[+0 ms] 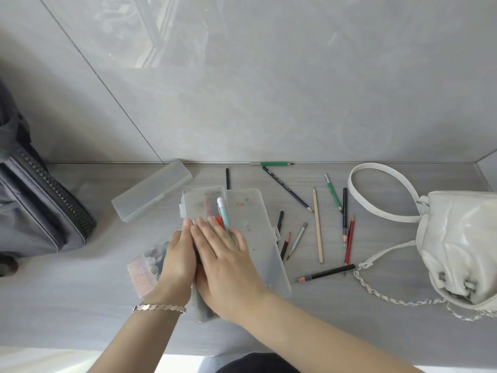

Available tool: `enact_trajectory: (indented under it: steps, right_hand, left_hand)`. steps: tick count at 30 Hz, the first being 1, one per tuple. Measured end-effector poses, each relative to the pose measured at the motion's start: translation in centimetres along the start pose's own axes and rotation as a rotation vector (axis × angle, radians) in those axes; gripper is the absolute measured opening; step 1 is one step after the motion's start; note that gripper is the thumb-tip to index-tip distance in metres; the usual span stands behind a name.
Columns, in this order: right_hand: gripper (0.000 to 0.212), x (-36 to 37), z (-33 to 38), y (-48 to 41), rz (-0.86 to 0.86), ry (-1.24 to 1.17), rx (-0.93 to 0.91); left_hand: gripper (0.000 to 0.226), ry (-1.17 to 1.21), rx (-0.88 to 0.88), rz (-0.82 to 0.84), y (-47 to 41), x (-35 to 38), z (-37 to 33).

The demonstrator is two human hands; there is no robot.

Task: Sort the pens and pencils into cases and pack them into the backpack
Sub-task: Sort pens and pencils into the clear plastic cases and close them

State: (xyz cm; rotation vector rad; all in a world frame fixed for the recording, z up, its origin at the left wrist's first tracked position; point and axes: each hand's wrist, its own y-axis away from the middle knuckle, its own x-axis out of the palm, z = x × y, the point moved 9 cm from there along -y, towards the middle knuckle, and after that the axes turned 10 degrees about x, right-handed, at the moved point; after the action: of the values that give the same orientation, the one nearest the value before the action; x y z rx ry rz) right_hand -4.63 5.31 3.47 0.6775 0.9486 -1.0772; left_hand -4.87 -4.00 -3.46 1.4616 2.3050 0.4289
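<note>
Nearest the camera, a bracelet (158, 308) is worn on the left wrist, and both hands are laid on an open clear case (197, 200) in the middle of the counter (80, 305). The right hand (226, 254) is spread flat over the case's tray, fingers straight, nothing gripped. The left hand (176, 254) is pressed against the tray's left edge; whether its fingers are curled under it can't be told tbh. A patterned card (141, 270) is partly hidden beneath that hand. Just past the fingertips, a light blue pen (222, 211) and a red pen (220, 221) are seen lying in the tray, with the lid (255, 232) flopped open to the right. Loose pencils are scattered right of the lid, e.g. a tan pencil (318, 224) and a red pencil (349, 238). A white handbag (462, 246) is parked at the far right, a grey backpack (35, 211) at the far left. Further back a closed clear case (152, 191) is set at an angle, and a green pencil (274, 164) is tucked against the wall (269, 76).
</note>
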Motion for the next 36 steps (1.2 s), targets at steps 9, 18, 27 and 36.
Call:
enact_trajectory:
  steps: [9,18,27,36]
  right_hand:
    - [0.045,-0.1,1.6,0.8,-0.049,-0.198,-0.12]
    - [0.048,-1.7,-1.5,-2.1,-0.053,-0.157,0.007]
    - [0.041,-2.0,-1.9,-0.3,-0.162,0.021,-0.03]
    - [0.053,-3.4,-8.3,-0.8,-0.195,-0.409,0.364]
  left_hand:
    - [0.034,0.089,0.036,-0.108,0.6,-2.2,0.7]
    - [0.041,0.12,0.114,-0.001,2.3,-0.8,0.3]
    - [0.037,0.129,0.104,0.019,2.1,-0.1,0.6]
    - [0.051,0.141,-0.02,-0.138,0.4,-2.1,1.7]
